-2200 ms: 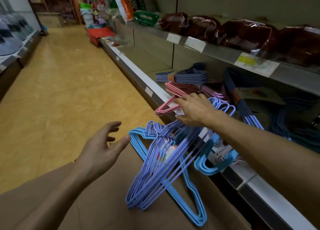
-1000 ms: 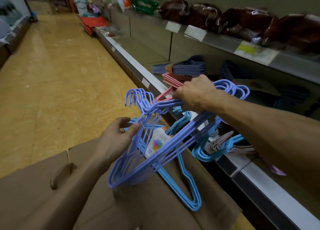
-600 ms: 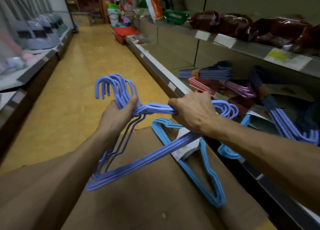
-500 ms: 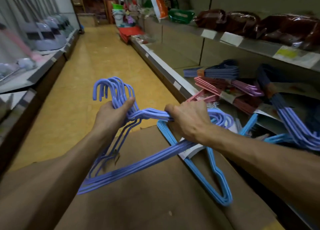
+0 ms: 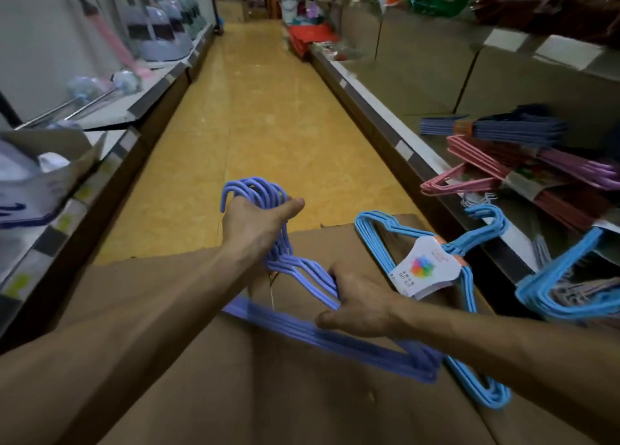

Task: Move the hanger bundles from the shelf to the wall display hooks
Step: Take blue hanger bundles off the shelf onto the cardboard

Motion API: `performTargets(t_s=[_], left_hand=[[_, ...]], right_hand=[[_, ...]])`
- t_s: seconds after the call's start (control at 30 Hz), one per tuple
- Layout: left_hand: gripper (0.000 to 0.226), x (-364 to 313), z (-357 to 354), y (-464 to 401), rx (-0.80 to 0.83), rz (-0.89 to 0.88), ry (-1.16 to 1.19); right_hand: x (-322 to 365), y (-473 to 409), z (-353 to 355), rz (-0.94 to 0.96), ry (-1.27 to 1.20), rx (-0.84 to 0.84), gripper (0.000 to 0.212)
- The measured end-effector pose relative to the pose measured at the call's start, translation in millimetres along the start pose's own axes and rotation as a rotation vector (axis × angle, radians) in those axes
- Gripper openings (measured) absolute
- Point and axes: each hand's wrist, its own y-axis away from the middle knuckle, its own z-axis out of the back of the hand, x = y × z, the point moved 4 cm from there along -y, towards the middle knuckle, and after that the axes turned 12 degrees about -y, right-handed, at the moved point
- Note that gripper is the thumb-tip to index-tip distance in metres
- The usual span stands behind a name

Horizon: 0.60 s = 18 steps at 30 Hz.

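I hold a purple hanger bundle (image 5: 339,340) over a cardboard box. My left hand (image 5: 255,224) grips its hooks at the top. My right hand (image 5: 360,305) grips its shoulder and lower bar. A light blue hanger bundle (image 5: 469,297) with a white label lies on the box to the right. More bundles lie on the right shelf (image 5: 399,135): dark blue (image 5: 510,127), pink (image 5: 469,172), and another light blue one (image 5: 567,286) at its edge. No wall display hooks can be made out.
A large cardboard box (image 5: 268,394) fills the foreground below my arms. The yellow aisle floor (image 5: 268,115) runs ahead between shelves. The left shelf (image 5: 110,115) carries mops and buckets. Bagged goods sit on the upper right shelf.
My view has turned left, away from the right shelf. The purple bundle has come down and toward me. My right hand has slid from near the hooks to the bundle's shoulder and bar.
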Motion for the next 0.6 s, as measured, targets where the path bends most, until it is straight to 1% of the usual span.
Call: performTargets(t_s=[0.1,0.2,0.27,0.37,0.43,0.53,0.6], left_hand=[[0.017,12,-7,10,0.028,-0.053,0.012],[0.011,17,-17,27,0.134,-0.136,-0.011],[0.013,22,-22,36,0.222,-0.15,-0.022],[0.024,29,-24,47,0.313,-0.128,0.024],[0.029,33,-23,50,0.363,-0.133,0.034],[0.031,39,-20,51,0.413,-0.153,0.027],[0.03,41,-20,52,0.438,-0.167,0.011]], right_hand=[[-16,4,-28,-0.011,-0.185,-0.034,0.052],[-34,9,-57,-0.051,-0.401,-0.035,0.062],[-42,14,-75,-0.102,-0.608,0.015,0.065],[-48,17,-92,-0.159,-0.874,0.092,0.06],[-52,15,-99,-0.186,-0.95,0.147,0.059],[-57,9,-103,-0.202,-0.992,0.194,0.057],[-56,5,-106,-0.217,-1.027,0.206,0.062]])
